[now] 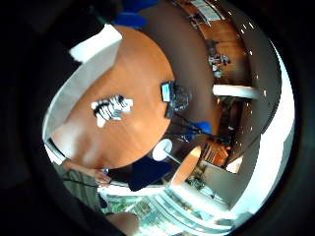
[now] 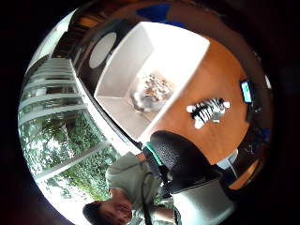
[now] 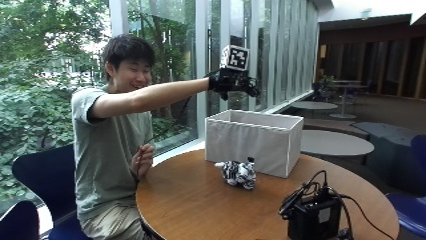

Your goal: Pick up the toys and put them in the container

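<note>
My gloved right hand is raised high above the open top of the white fabric container, fingers hanging relaxed and holding nothing. In the thumb side palm view a pale spotted plush toy lies on the floor of the container, under the black gloved thumb. A black-and-white zebra toy lies on the round wooden table just in front of the container's near wall. Both palm views show the zebra toy far below.
A black device box with cables stands at the table's near right edge. The person's bare left hand hovers by the table's left edge. A blue chair is behind the person, with windows beyond.
</note>
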Demonstrator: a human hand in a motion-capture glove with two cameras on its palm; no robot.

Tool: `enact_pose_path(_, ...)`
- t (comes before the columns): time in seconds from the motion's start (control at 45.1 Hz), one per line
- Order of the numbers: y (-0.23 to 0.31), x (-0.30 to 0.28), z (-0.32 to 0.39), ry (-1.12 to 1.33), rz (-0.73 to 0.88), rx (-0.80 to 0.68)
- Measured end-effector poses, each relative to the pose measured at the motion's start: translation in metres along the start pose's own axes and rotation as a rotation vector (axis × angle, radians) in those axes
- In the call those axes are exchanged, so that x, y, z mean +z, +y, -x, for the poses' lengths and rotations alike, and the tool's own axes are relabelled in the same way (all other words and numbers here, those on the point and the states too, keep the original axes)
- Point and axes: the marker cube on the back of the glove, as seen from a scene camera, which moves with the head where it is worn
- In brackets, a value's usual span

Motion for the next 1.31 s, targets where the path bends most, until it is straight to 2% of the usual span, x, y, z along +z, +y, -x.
enact_pose_path(0.044, 0.002, 0.016, -0.014, -0.042, 0.017, 0.014)
enact_pose_path(0.111, 0.011, 0.059, -0.058, 0.069, 0.042, -0.213)
enact_pose_path(0.178, 0.007, 0.112, -0.097, 0.139, 0.078, -0.301)
enact_pose_path(0.333, -0.019, 0.216, -0.144, 0.256, 0.202, -0.249)
enact_pose_path(0.422, -0.035, 0.266, -0.118, 0.191, 0.251, -0.201)
enact_pose_path(0.51, -0.045, 0.296, -0.105, 0.141, 0.215, -0.147)
enact_pose_path(0.843, -0.066, 0.306, -0.079, -0.104, -0.157, -0.018)
enact_pose_path(0.91, -0.068, 0.303, -0.076, -0.099, -0.155, -0.012)
enact_pose_path(0.998, -0.069, 0.294, -0.09, -0.122, -0.118, 0.082)
enact_pose_path(1.087, -0.063, 0.281, -0.09, -0.152, -0.084, 0.061)
enact_pose_path(1.154, -0.057, 0.254, -0.105, -0.177, -0.081, 0.101)
enact_pose_path(1.243, -0.046, 0.22, -0.097, -0.134, -0.075, 0.002)
enact_pose_path(1.309, -0.041, 0.18, -0.116, -0.178, -0.114, 0.117)
